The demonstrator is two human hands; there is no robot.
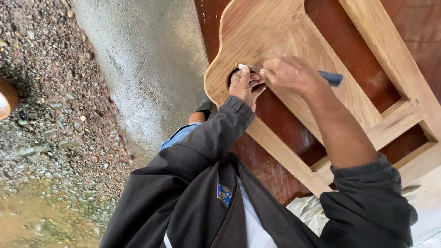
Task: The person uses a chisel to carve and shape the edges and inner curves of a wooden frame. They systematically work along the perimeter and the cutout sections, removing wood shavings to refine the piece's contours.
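Note:
A light wooden chair frame (275, 32) with a curved panel and rails lies on a dark reddish board (271, 119). My left hand (245, 86) rests at a round hole in the panel, fingers pressing beside a thin metal blade (248, 68). My right hand (291, 73) grips the tool, a chisel-like blade with a dark blue handle (331, 78) sticking out to the right. The blade tip sits at the hole's edge on the panel. Both arms wear dark grey sleeves.
Wet grey concrete (147, 59) runs left of the board, with gravel ground (50, 105) beyond it. A round brown object (5, 98) shows at the left edge. Crumpled pale sheeting (308, 211) lies under the board's near end.

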